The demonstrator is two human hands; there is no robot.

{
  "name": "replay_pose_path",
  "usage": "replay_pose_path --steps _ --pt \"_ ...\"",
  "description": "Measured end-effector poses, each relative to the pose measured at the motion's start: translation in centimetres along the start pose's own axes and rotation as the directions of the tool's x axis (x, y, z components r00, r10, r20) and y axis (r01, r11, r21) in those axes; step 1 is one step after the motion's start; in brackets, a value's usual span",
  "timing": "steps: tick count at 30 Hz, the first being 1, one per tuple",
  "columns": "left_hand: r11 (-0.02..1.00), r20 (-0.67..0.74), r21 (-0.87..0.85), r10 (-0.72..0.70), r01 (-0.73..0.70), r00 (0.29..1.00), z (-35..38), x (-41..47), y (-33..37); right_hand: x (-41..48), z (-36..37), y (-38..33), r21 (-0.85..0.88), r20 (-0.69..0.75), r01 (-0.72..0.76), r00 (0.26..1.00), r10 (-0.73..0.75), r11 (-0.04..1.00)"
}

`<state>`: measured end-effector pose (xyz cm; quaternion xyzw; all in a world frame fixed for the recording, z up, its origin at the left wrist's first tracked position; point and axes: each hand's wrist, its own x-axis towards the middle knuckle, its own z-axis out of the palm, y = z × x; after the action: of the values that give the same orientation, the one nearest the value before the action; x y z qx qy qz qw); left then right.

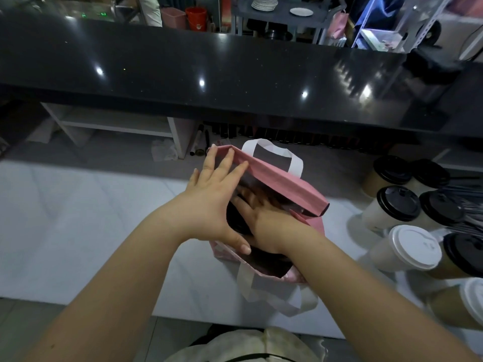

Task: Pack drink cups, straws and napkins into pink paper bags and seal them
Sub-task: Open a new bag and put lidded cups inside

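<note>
Centrally, left hand (214, 205): fingers straight and a little apart, tips laid on the folded far rim of the pink paper bag (287, 184), thumb down at the near rim, mouth of the bag held wide between them.

Next, right hand (264, 218): sunk into the bag's mouth from the near right side, wrist crossing the near rim, fingers reaching over a black lid (235, 220) inside. Grip blurred and in shadow; cannot tell whether closed on anything.

Pink paper bag: upright on the white worktop (78, 231), near its front edge, mouth up. Far rim folded over into a flat pink band. One white handle (274, 150) standing up behind the far rim, the other white handle (261, 301) hanging down over the near side towards the person.

To the right of the bag, apart from it, on the same worktop: a cluster of paper cups. Black-lidded cups (398, 203) towards the back and the far right, a white-lidded cup (414, 246) in front of them, another white-lidded one cut off at the frame's right edge. Beside the cups, a bundle of thin dark straws (462, 205), blurred.

Behind the worktop: a raised glossy black counter (183, 74) running across the whole view, with a white shelf (117, 124) under its left part.

Beyond the counter: an orange bucket (196, 18) on the floor and a stack of white plates (264, 2) on a grey trolley.
</note>
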<state>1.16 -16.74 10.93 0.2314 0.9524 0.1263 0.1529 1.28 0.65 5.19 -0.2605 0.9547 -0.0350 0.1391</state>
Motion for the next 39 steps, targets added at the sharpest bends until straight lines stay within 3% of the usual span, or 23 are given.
replay_pose_path --steps 15,22,28,32,35,39 --pt "0.998 -0.106 0.027 0.051 -0.048 0.993 1.0 1.7 -0.7 1.6 -0.8 1.8 -0.052 0.185 -0.049 0.981 0.058 0.997" --pt "0.999 -0.150 0.039 0.035 -0.029 0.988 -0.4 5.5 -0.6 1.9 -6.1 5.8 -0.093 0.023 -0.185 0.982 0.188 0.978" --pt "0.996 -0.279 0.091 0.043 -0.018 0.959 -2.3 7.0 -0.5 -0.8 -8.4 6.0 0.259 -0.057 -0.347 0.926 0.373 0.902" --pt "0.972 -0.352 0.229 0.133 -0.053 0.926 -3.8 6.6 0.8 -3.7 -8.9 4.4 0.320 -0.261 -0.321 0.875 0.409 0.891" --pt "0.965 -0.389 0.246 0.183 -0.089 0.903 -4.5 6.5 3.0 -5.2 -9.0 3.6 0.254 -0.466 -0.288 0.800 0.378 0.923" --pt "0.957 -0.367 0.245 0.237 -0.153 0.899 -4.1 7.1 6.9 -7.8 -9.0 4.2 0.298 -0.678 -0.270 0.615 0.403 0.915"
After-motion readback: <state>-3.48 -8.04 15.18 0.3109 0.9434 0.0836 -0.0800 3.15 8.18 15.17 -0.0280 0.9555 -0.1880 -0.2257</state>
